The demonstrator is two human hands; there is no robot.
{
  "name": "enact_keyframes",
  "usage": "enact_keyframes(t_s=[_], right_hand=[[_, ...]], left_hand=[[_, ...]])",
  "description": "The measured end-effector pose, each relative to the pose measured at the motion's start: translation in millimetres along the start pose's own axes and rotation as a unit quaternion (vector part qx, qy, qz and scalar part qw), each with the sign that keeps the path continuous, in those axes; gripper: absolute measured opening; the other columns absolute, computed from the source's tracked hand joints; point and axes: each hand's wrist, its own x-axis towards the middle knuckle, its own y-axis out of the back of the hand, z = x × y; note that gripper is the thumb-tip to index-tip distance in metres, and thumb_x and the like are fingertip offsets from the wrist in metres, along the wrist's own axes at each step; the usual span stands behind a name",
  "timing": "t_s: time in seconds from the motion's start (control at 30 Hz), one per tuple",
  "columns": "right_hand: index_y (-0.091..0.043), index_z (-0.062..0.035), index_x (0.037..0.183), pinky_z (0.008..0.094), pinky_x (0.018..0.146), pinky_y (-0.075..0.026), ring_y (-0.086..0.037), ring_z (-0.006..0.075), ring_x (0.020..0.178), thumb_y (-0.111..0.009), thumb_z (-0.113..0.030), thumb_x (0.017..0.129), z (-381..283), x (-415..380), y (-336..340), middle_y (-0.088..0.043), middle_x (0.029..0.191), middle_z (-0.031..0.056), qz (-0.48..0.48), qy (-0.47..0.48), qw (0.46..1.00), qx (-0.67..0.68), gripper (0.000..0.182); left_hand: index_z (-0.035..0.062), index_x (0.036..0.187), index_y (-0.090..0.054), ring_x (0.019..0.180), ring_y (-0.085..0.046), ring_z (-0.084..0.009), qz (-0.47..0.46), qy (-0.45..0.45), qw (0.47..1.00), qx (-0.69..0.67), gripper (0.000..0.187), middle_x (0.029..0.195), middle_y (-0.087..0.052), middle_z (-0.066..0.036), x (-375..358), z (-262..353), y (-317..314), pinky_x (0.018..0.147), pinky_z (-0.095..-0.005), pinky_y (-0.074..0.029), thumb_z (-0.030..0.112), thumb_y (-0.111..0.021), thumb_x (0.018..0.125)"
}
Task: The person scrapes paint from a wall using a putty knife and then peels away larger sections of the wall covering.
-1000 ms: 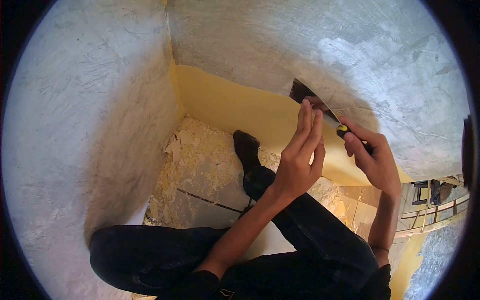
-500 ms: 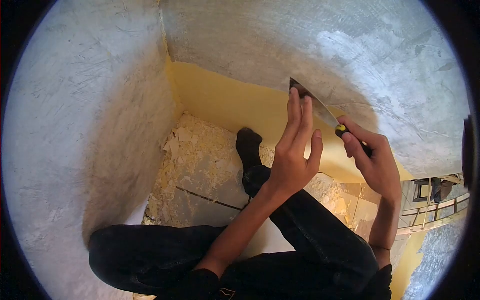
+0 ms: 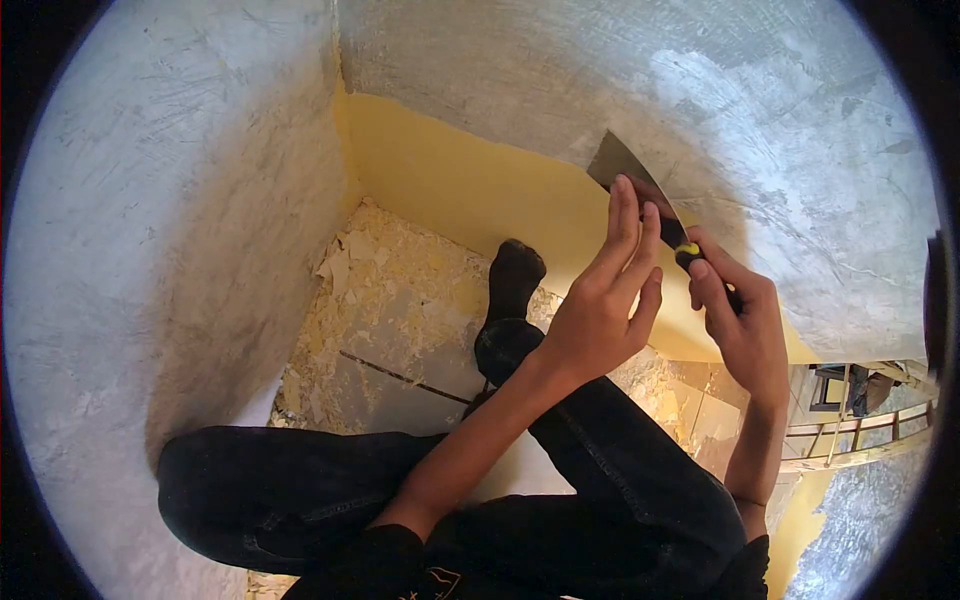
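My right hand point(image 3: 745, 315) is wrapped round the black and yellow handle of a scraper point(image 3: 640, 180). The scraper's wide metal blade points up and left, its edge by the border between the yellow paint point(image 3: 450, 160) and the bare grey wall point(image 3: 520, 70). My left hand point(image 3: 605, 300) is open, its fingertips on or close to the blade's lower side, with the thumb apart. Whether those fingertips press on the blade is hard to tell.
Yellow paint flakes point(image 3: 350, 270) litter the tiled floor point(image 3: 400, 400) in the corner. A grey wall point(image 3: 180, 200) rises at the left. My bent legs and sock-covered foot point(image 3: 515, 275) are below. A wooden ladder-like frame point(image 3: 860, 440) lies at the far right.
The scraper and both hands have shifted slightly right in view, and more of the blade's flat face shows. The whole view has moved a little too.
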Motion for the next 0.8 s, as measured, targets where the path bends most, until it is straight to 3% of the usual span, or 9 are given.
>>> enact_keyframes(t_s=[0.3, 0.47, 0.57, 0.73, 0.8], right_hand=[[-0.060, -0.0021, 0.126, 0.0274, 0.058, -0.042, -0.047, 0.0104, 0.062, -0.057, -0.018, 0.097, -4, 0, -3, -0.054, 0.068, 0.0055, 0.010, 0.007, 1.000, -0.020, 0.033], [-0.060, -0.0011, 0.126, 0.0261, 0.057, -0.042, -0.046, 0.0095, 0.061, -0.057, -0.019, 0.097, 4, 6, -20, -0.052, 0.066, 0.0035, 0.026, 0.049, 0.998, -0.027, 0.034], [-0.060, -0.0013, 0.126, 0.0267, 0.058, -0.042, -0.045, 0.0090, 0.061, -0.056, -0.020, 0.098, -4, -3, 2, -0.052, 0.065, 0.0032, 0.009, -0.016, 0.999, -0.029, 0.034], [-0.060, -0.0016, 0.126, 0.0242, 0.057, -0.040, -0.044, 0.0063, 0.062, -0.055, -0.021, 0.099, 11, 3, -25, -0.050, 0.065, 0.0010, 0.031, 0.023, 0.999, 0.007, 0.034], [-0.060, -0.0009, 0.126, 0.0246, 0.056, -0.040, -0.045, 0.0069, 0.061, -0.056, -0.020, 0.098, 8, -4, -9, -0.051, 0.064, 0.0031, 0.032, -0.001, 0.999, -0.006, 0.034]], left_hand=[[-0.0118, 0.141, -0.033, 0.141, -0.022, -0.0437, -0.006, 0.004, 0.999, 0.034, 0.057, 0.152, -0.015, -0.035, -2, -1, 6, 0.110, -0.0427, -0.032, 0.001, -0.054, 0.089], [-0.0103, 0.142, -0.033, 0.141, -0.023, -0.0431, 0.030, 0.028, 0.999, 0.019, 0.059, 0.152, -0.015, -0.033, -3, -6, 2, 0.110, -0.0431, -0.033, 0.001, -0.056, 0.088], [-0.0099, 0.142, -0.033, 0.141, -0.023, -0.0426, -0.018, 0.013, 1.000, 0.015, 0.059, 0.152, -0.015, -0.033, 0, 1, 10, 0.110, -0.0432, -0.032, 0.003, -0.056, 0.089], [-0.0072, 0.144, -0.031, 0.141, -0.022, -0.0432, 0.027, 0.020, 0.999, 0.028, 0.060, 0.153, -0.016, -0.031, -2, -5, 2, 0.111, -0.0439, -0.031, 0.004, -0.055, 0.090], [-0.0074, 0.144, -0.031, 0.141, -0.022, -0.0434, -0.016, 0.015, 1.000, 0.022, 0.060, 0.153, -0.015, -0.032, 0, 0, 8, 0.111, -0.0438, -0.030, 0.003, -0.055, 0.090]])
